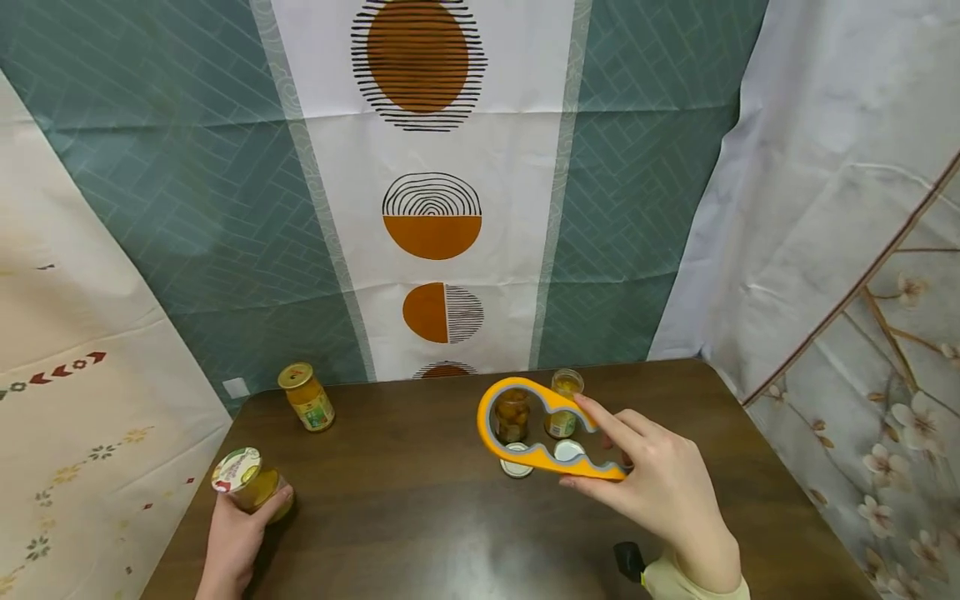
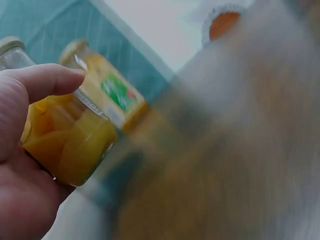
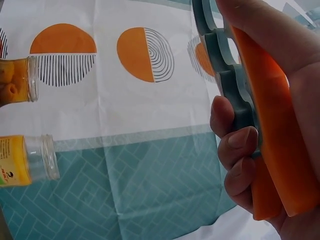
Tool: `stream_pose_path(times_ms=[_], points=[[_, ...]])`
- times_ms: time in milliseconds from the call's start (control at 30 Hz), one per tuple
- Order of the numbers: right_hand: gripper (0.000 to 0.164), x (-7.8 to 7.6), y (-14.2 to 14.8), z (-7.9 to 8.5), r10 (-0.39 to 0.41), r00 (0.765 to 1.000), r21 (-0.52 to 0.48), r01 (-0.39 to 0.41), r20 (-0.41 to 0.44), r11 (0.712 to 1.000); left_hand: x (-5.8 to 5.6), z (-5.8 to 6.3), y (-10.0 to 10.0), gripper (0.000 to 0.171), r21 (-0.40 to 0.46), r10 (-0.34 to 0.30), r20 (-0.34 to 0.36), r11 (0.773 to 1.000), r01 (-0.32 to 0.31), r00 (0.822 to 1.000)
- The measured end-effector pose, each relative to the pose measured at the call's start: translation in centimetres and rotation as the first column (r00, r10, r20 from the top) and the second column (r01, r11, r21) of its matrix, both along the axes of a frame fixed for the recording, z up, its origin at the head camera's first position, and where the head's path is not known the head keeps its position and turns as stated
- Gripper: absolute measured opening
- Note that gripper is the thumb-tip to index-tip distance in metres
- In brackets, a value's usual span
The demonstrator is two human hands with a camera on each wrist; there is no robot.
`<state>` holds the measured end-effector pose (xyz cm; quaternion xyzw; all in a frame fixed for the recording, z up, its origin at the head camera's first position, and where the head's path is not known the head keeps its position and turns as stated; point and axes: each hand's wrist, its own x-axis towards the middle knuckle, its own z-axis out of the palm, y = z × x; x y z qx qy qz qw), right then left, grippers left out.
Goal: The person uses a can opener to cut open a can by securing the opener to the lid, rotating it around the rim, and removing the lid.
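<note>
At the table | left hand: wrapped round fruit jar | right hand: gripping orange opener

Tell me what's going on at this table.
A person's left hand grips a lidded jar of yellow fruit at the table's left side. Their right hand holds an orange jar opener, apart from that jar. Toward the back, two uncapped jars stand with two white lids in front of them, and another capped jar stands at the back left.
</note>
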<state>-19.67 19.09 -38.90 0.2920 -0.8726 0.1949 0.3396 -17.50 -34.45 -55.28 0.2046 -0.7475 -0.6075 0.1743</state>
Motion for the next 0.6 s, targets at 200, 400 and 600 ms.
stream_pose_path(times_ms=[200, 400, 600], points=[[0.093, 0.1, -0.5, -0.1, 0.035, 0.999, -0.01, -0.035, 0.031, 0.999, -0.8, 3.8, 3.5, 0.065, 0.011, -0.113, -0.147, 0.993, 0.116, 0.983], [0.089, 0.8, -1.4, 0.2, 0.141, 0.983, -0.047, -0.136, 0.118, 0.99, -2.0, 7.0, 10.0, 0.06, -0.03, -0.324, -0.346, 0.942, 0.335, 0.881], [0.087, 1.1, -2.5, 1.0, 0.13, 0.981, -0.079, -0.12, 0.141, 0.99, -2.7, 8.9, 19.1, 0.066, -0.022, -0.446, -0.384, 0.88, 0.475, 0.809]])
